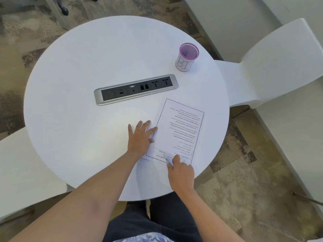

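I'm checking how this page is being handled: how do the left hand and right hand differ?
The left hand lies flat with fingers spread; the right hand is curled. The left hand touches the sheet at its left edge; the right hand pinches a small pale object at the near edge. Both are over the white table.

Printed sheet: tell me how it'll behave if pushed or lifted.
Probably floppy: the printed sheet is thin and lies flat on the table; lifted by one edge it should droop. Likely light and apt to slide on the smooth top; the left hand presses its edge, perhaps steadying it, while the right hand grips a small pale object.
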Demonstrator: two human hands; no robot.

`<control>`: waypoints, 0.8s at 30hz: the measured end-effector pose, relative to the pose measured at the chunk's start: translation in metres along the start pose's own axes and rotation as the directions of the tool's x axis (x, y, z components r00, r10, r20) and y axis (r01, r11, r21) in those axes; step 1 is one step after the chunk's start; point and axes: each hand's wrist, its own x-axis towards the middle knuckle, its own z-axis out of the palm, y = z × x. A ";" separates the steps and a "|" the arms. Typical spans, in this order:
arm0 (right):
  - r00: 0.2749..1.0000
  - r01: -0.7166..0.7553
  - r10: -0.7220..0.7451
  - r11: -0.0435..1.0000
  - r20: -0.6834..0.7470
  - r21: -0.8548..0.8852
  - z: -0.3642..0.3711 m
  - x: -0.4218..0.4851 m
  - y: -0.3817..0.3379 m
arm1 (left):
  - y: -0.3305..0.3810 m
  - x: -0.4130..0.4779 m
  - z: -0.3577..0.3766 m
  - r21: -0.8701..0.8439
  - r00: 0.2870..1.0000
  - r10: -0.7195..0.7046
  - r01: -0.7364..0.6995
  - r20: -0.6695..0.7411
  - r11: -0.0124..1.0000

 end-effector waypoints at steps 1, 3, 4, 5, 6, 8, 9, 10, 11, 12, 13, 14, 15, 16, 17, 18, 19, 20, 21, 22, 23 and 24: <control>0.999 -0.032 0.031 0.998 0.008 0.054 0.002 0.001 0.001 | -0.002 0.000 0.002 -0.048 1.000 0.012 -0.012 -0.005 0.999; 0.998 -0.050 0.056 0.978 -0.026 0.202 0.005 0.005 0.004 | -0.010 -0.002 0.004 -0.165 1.000 0.021 -0.021 -0.005 0.986; 0.997 -0.043 0.061 0.962 -0.057 0.270 0.005 0.008 0.005 | -0.015 -0.004 0.005 -0.216 0.999 0.030 -0.025 0.017 0.976; 0.995 -0.033 0.062 0.947 -0.082 0.319 0.005 0.010 0.006 | -0.021 -0.005 0.006 -0.249 0.997 0.053 -0.039 0.051 0.968; 0.994 -0.021 0.058 0.936 -0.094 0.352 0.003 0.013 0.007 | -0.026 -0.008 0.008 -0.260 0.992 0.087 -0.060 0.094 0.964; 0.994 0.013 0.029 0.920 -0.103 0.392 0.002 0.020 0.006 | -0.032 -0.015 0.011 -0.230 0.977 0.128 -0.087 0.169 0.969; 0.994 0.041 0.003 0.916 -0.109 0.400 0.002 0.023 0.005 | -0.033 -0.018 0.013 -0.206 0.973 0.125 -0.084 0.195 0.975; 0.993 0.074 -0.029 0.914 -0.118 0.399 0.003 0.027 0.003 | -0.033 -0.019 0.015 -0.187 0.971 0.114 -0.074 0.211 0.980; 0.990 0.104 -0.059 0.915 -0.126 0.390 0.004 0.030 0.001 | -0.032 -0.020 0.017 -0.173 0.970 0.102 -0.064 0.220 0.983; 0.988 0.128 -0.085 0.918 -0.127 0.375 0.005 0.034 -0.001 | -0.029 -0.020 0.018 -0.165 0.970 0.094 -0.057 0.226 0.985; 0.987 0.144 -0.107 0.924 -0.122 0.355 0.007 0.037 -0.004 | -0.026 -0.020 0.020 -0.162 0.970 0.087 -0.050 0.229 0.986; 0.986 0.153 -0.122 0.932 -0.113 0.329 0.009 0.039 -0.006 | -0.023 -0.020 0.021 -0.162 0.970 0.080 -0.043 0.231 0.986; 0.986 0.156 -0.131 0.941 -0.102 0.301 0.010 0.042 -0.007 | -0.022 -0.021 0.022 -0.159 0.970 0.073 -0.037 0.231 0.987; 0.986 0.157 -0.137 0.948 -0.092 0.278 0.011 0.044 -0.008 | -0.020 -0.021 0.023 -0.150 0.971 0.069 -0.035 0.230 0.988; 0.986 0.158 -0.140 0.953 -0.087 0.260 0.012 0.046 -0.009 | -0.020 -0.021 0.023 -0.137 0.971 0.068 -0.037 0.229 0.990; 0.986 0.162 -0.145 0.956 -0.085 0.245 0.013 0.047 -0.009 | -0.019 -0.021 0.024 -0.126 0.971 0.069 -0.041 0.228 0.991; 0.984 0.168 -0.151 0.958 -0.090 0.232 0.014 0.047 -0.009 | -0.019 -0.021 0.024 -0.120 0.971 0.069 -0.043 0.228 0.992; 0.983 0.174 -0.156 0.958 -0.098 0.227 0.014 0.047 -0.009 | -0.019 -0.021 0.024 -0.118 0.971 0.068 -0.041 0.230 0.992; 0.982 0.178 -0.158 0.956 -0.104 0.231 0.015 0.047 -0.009 | -0.019 -0.020 0.024 -0.118 0.970 0.064 -0.037 0.234 0.992; 0.982 0.178 -0.157 0.953 -0.104 0.245 0.016 0.047 -0.009 | -0.019 -0.020 0.023 -0.117 0.970 0.058 -0.030 0.238 0.993; 0.982 0.180 -0.157 0.948 -0.105 0.262 0.016 0.047 -0.008 | -0.018 -0.020 0.023 -0.113 0.969 0.053 -0.027 0.240 0.993; 0.981 0.187 -0.162 0.942 -0.110 0.280 0.017 0.046 -0.008 | -0.018 -0.020 0.023 -0.109 0.970 0.050 -0.024 0.240 0.994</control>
